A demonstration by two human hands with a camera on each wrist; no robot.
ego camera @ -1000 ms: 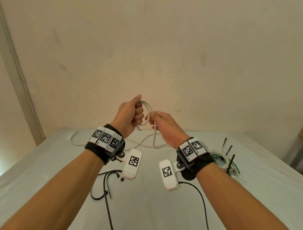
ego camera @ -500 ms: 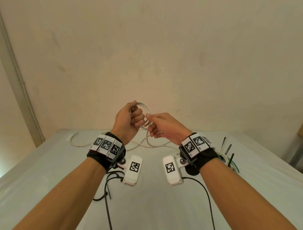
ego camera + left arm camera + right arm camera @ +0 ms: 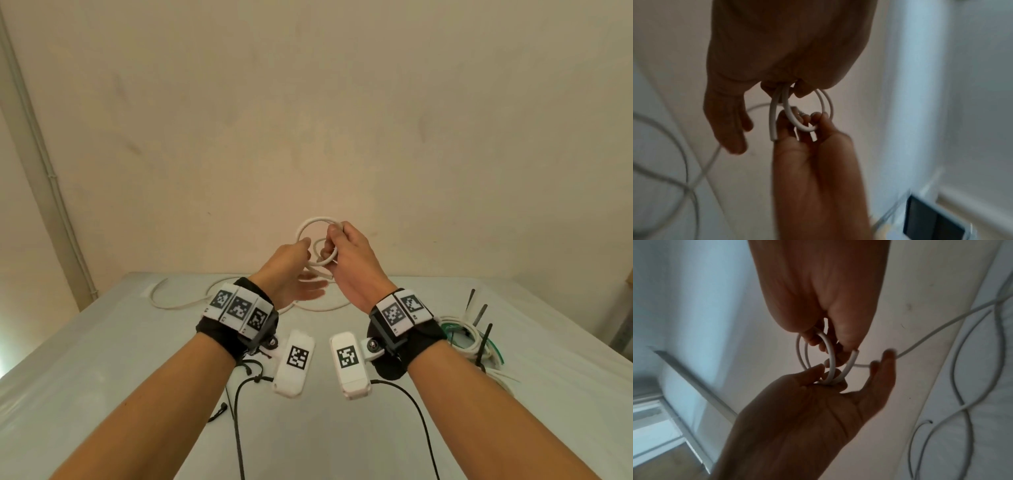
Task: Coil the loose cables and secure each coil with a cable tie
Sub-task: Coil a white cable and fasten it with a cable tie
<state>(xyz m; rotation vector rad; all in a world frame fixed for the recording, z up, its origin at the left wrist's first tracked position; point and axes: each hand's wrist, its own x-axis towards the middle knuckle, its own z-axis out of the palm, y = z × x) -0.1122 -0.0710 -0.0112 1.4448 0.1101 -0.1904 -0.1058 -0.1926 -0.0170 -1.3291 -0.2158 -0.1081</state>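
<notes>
Both hands are raised above the desk point(image 3: 102, 342), working a white cable point(image 3: 317, 221) that is wound into two or three small loops in the air between them. The right hand point(image 3: 356, 260) pinches the top of the coil between thumb and curled fingers. The left hand point(image 3: 291, 270) pinches the lower side of the loops with thumb and forefinger (its other fingers are spread loosely, and the free run of cable passes by their tips). A cut end of the cable point(image 3: 773, 137) pokes out near the right hand's fingers. The rest of the cable trails down and snakes over the desk's far side. On the right lies a bundle of coiled cables point(image 3: 469, 337), seemingly with black ties standing in it.
</notes>
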